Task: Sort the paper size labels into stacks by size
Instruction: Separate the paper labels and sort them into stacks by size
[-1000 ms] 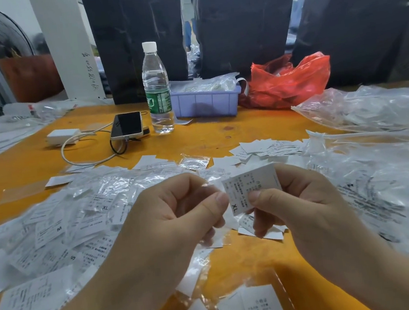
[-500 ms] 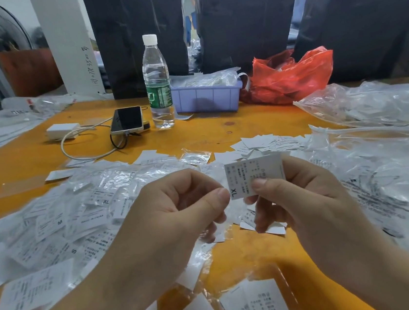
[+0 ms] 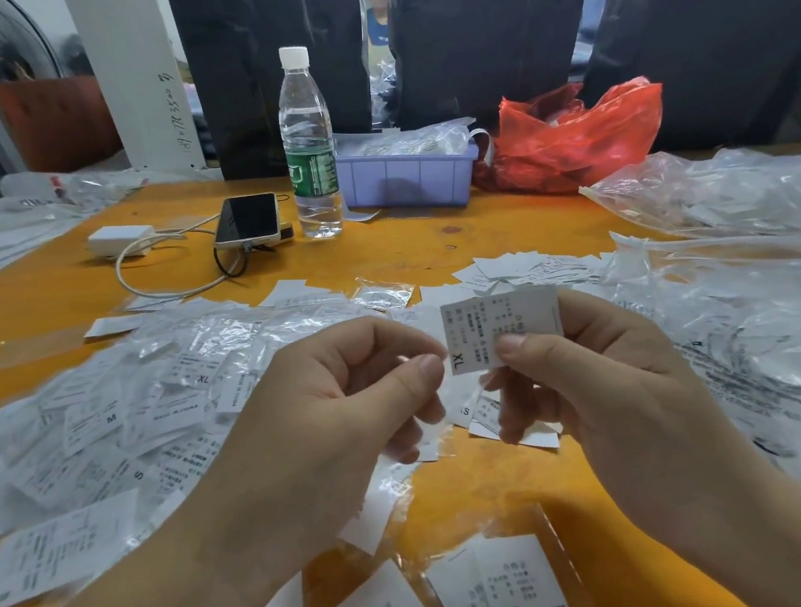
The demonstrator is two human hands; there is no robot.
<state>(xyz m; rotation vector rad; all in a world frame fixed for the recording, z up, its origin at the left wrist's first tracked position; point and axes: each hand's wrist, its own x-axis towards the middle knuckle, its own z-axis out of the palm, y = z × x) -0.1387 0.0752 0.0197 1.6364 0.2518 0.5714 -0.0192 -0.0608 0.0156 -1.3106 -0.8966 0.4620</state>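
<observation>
My right hand [image 3: 612,379] pinches a white paper label marked XL [image 3: 496,329] between thumb and fingers, held up over the orange table [image 3: 407,247]. Just left of the label, my left hand [image 3: 341,410] has its fingers curled, thumb tip against forefinger, a little apart from the label's edge; I see nothing in it. A wide heap of loose labels and clear sleeves [image 3: 128,424] covers the table at left, with M, S and XL marks showing. A small stack of labels [image 3: 524,266] lies behind my hands. A few labels, one marked S [image 3: 476,412], lie under my right hand.
At the back stand a water bottle [image 3: 309,154], a phone [image 3: 249,218] with a white charger [image 3: 118,235], a purple bin [image 3: 409,182] and a red bag [image 3: 579,138]. Clear plastic bags [image 3: 766,336] cover the right side. Sleeved labels [image 3: 511,590] lie at the near edge.
My right hand has lifted the XL label slightly up and away. My left thumb, which touched the label's left edge, now sits apart from it.
</observation>
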